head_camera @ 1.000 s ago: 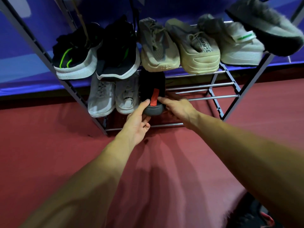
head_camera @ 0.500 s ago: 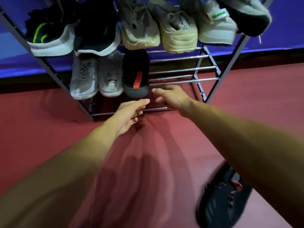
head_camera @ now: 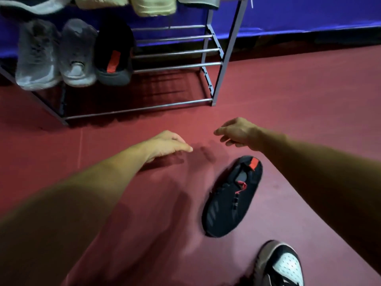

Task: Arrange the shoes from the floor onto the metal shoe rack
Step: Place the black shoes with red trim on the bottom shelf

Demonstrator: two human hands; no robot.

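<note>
A person reaches both bare arms forward and downward over a dark red floor (head_camera: 299, 112). The left hand (head_camera: 165, 144) is palm down with its fingers loosely extended and pointing toward the right, holding nothing. The right hand (head_camera: 237, 132) is also palm down, wrist slightly bent, with relaxed fingers drooping toward the left, and it too holds nothing. The two hands are near each other but apart, in the space between the metal shoe rack (head_camera: 138, 109) and a black shoe with red laces (head_camera: 233, 197). That shoe lies on the floor just below the right forearm, untouched. On the rack's lower shelf, at its left end, stand two grey shoes (head_camera: 37, 56) and, beside them, a matching black shoe with a red tab (head_camera: 114, 56); the bars to the right of it are bare. Pale shoes (head_camera: 153, 6) sit on the shelf above, cut off by the top edge. A black-and-white shoe (head_camera: 282, 265) shows at the bottom right corner.
</note>
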